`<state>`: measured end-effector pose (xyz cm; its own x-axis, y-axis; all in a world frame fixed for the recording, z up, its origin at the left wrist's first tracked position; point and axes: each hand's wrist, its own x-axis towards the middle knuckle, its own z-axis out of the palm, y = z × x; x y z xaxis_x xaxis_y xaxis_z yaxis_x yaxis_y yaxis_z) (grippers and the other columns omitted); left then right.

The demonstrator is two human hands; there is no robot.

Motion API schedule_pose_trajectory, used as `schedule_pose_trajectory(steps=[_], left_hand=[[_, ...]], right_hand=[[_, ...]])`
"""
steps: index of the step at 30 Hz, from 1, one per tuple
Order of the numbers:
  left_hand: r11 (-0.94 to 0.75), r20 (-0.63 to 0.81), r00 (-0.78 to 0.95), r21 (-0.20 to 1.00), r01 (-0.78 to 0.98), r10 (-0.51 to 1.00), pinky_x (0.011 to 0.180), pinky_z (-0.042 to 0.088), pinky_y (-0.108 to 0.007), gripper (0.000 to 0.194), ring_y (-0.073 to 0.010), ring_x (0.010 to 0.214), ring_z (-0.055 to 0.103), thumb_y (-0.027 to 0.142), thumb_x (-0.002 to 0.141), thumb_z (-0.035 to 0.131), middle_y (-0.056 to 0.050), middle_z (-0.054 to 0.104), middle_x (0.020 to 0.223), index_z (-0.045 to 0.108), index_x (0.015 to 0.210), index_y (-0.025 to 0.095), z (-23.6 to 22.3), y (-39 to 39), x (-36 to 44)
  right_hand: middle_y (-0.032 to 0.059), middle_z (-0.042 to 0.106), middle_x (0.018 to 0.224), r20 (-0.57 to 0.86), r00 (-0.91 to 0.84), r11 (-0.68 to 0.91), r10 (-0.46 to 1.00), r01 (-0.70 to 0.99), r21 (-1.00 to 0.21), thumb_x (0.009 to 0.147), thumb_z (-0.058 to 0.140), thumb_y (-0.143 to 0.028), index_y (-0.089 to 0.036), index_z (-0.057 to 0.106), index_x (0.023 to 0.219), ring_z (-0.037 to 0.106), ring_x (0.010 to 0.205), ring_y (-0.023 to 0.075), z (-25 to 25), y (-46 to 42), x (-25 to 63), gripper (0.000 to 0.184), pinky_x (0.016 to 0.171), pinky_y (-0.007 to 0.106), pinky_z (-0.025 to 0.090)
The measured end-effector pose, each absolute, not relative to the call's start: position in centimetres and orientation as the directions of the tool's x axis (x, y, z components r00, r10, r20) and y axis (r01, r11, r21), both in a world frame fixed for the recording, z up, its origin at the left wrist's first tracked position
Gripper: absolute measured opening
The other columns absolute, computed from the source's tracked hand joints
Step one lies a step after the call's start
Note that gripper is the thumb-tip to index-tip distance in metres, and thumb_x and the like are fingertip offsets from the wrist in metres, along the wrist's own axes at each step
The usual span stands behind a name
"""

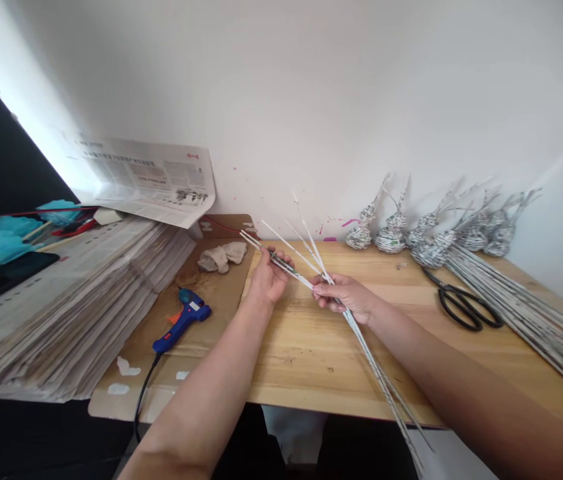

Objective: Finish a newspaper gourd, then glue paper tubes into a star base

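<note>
My left hand (pixel 268 277) is closed on a few thin rolled newspaper tubes (pixel 281 263) that point up and to the left. My right hand (pixel 344 297) pinches a bundle of the same paper tubes (pixel 376 363); they fan out upward past my fingers and run down over the front edge of the wooden table (pixel 311 347). The two sets of tubes cross between my hands, just above the tabletop.
A blue glue gun (pixel 184 320) lies on cardboard (pixel 211 293) at the left, next to a tall stack of newspapers (pixel 76 307). Black scissors (pixel 464 307), a long pile of paper tubes (pixel 526 310) and several woven paper figures (pixel 434 237) sit at the right by the wall.
</note>
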<state>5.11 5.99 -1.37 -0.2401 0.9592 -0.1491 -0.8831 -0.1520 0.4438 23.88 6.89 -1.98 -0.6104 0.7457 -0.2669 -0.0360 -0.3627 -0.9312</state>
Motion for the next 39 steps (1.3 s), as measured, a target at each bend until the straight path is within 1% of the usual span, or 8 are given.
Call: schedule_pose_trajectory(steps=[5,16,19,25,28,30,33,39], left_hand=[[-0.149,-0.167,-0.240,0.427,-0.892,0.956,0.061,0.049,-0.022,0.041,-0.0086,0.048,0.043,0.042,0.102,0.035,0.005,0.039,0.053,0.051,0.071,0.019,-1.1,5.7,5.9],[-0.103,-0.208,-0.186,0.354,-0.930,0.960,0.038,0.027,-0.014,0.042,-0.0045,0.039,0.027,0.044,0.099,0.039,0.007,0.029,0.052,0.045,0.067,0.017,-0.8,5.5,6.2],[-0.115,-0.217,-0.200,0.349,-0.930,0.955,0.037,0.024,-0.014,0.042,-0.0043,0.038,0.026,0.045,0.099,0.040,0.007,0.029,0.052,0.044,0.068,0.018,-0.7,5.5,5.8],[-0.096,-0.164,-0.168,0.377,-0.921,0.972,0.034,0.021,-0.013,0.035,-0.0033,0.039,0.029,0.040,0.100,0.047,0.007,0.033,0.056,0.052,0.074,0.016,-0.8,5.4,5.2],[-0.006,-0.145,-0.085,0.474,-0.880,0.986,0.033,0.020,-0.011,0.024,-0.0017,0.041,0.033,0.026,0.098,0.053,0.005,0.041,0.060,0.057,0.078,0.013,-1.1,5.3,5.6],[0.035,-0.145,-0.053,0.544,-0.838,0.988,0.033,0.022,-0.010,0.016,-0.0014,0.043,0.038,0.020,0.095,0.059,0.003,0.046,0.064,0.062,0.082,0.011,-1.4,5.2,5.8],[0.054,-0.153,-0.048,0.597,-0.800,0.987,0.033,0.024,-0.009,0.008,-0.0016,0.048,0.043,0.014,0.090,0.065,0.000,0.052,0.069,0.067,0.091,0.007,-1.8,5.3,6.0],[0.015,-0.139,-0.113,0.690,-0.724,0.984,0.036,0.027,-0.009,0.016,-0.0025,0.057,0.052,0.013,0.078,0.078,-0.003,0.062,0.078,0.072,0.092,0.008,-2.5,5.7,6.2]], right_hand=[[0.0014,0.067,0.069,-0.273,-0.626,-0.356,0.731,-0.008,-0.935,0.063,0.087,-0.026,-0.014,0.068,0.086,0.063,0.055,0.0092,-2.5,6.7,23.7,0.032,0.033,0.013,0.022],[-0.0021,0.062,0.061,-0.334,-0.672,-0.302,0.661,0.170,-0.938,0.065,0.087,-0.044,-0.013,0.065,0.076,0.060,0.046,0.0072,-2.0,5.9,23.5,0.039,0.033,0.013,0.020],[-0.0011,0.061,0.060,-0.364,-0.661,-0.322,0.656,0.191,-0.927,0.071,0.083,-0.049,-0.012,0.064,0.073,0.058,0.044,0.0065,-2.1,6.0,23.6,0.041,0.032,0.013,0.021],[0.0006,0.059,0.059,-0.364,-0.614,-0.446,0.700,0.022,-0.895,0.098,0.046,-0.055,-0.013,0.067,0.086,0.050,0.038,0.0063,-1.9,6.7,23.7,0.049,0.030,0.016,0.020],[0.0000,0.056,0.057,-0.399,-0.620,-0.539,0.675,-0.045,-0.841,0.104,0.032,-0.044,-0.012,0.068,0.097,0.045,0.036,0.0069,-1.5,6.9,23.9,0.049,0.031,0.017,0.021],[-0.0007,0.056,0.059,-0.399,-0.605,-0.553,0.689,-0.083,-0.829,0.103,0.036,-0.035,-0.012,0.068,0.104,0.045,0.038,0.0068,-1.3,6.8,23.8,0.039,0.032,0.017,0.022],[-0.0026,0.055,0.064,-0.320,-0.552,-0.455,0.770,-0.124,-0.882,0.094,0.055,-0.027,-0.014,0.068,0.112,0.046,0.043,0.0056,-1.5,6.4,23.7,0.026,0.036,0.016,0.025],[-0.0058,0.053,0.068,-0.076,-0.466,-0.106,0.882,-0.038,-0.994,0.079,0.074,-0.029,-0.025,0.060,0.138,0.046,0.049,0.0061,-2.7,6.0,23.4,0.061,0.044,0.019,0.034]])
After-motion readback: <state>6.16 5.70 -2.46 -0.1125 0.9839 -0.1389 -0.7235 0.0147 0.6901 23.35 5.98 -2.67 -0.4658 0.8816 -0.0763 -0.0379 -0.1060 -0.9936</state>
